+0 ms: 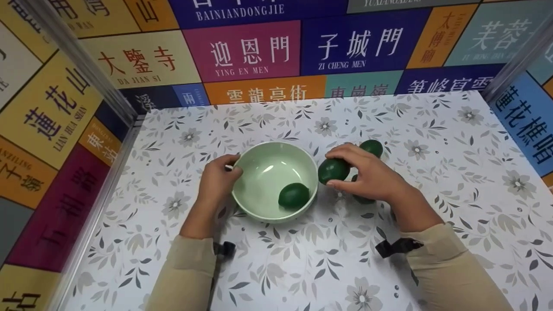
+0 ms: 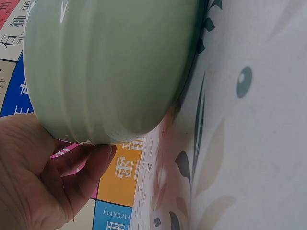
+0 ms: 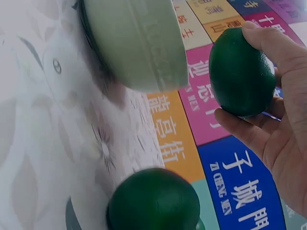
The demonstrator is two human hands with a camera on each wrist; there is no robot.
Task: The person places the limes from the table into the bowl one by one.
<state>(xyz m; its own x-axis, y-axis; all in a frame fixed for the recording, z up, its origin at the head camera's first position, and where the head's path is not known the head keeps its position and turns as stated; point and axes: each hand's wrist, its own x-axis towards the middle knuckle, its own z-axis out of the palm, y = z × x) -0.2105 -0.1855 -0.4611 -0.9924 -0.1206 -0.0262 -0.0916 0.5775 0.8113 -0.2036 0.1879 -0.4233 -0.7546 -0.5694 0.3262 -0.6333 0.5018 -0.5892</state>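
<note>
A pale green bowl (image 1: 259,181) stands on the table, and one dark green oval fruit (image 1: 294,196) lies inside it, at the near right. My left hand (image 1: 218,179) pinches the bowl's left rim between thumb and fingers; the left wrist view shows the fingers (image 2: 84,177) at the bowl's edge. Just right of the bowl, my right hand (image 1: 369,172) holds another dark green oval fruit (image 3: 242,72) between thumb and fingertips, raised off the table. Behind and beneath that hand are more such fruits: one at the back (image 1: 371,149), one partly hidden (image 1: 363,198).
The table (image 1: 276,268) has a white cover with grey leaves and flowers. Panels with coloured blocks of lettering (image 1: 242,52) rise along its back and sides. A black strap (image 1: 397,247) sits at each wrist, by the sleeves.
</note>
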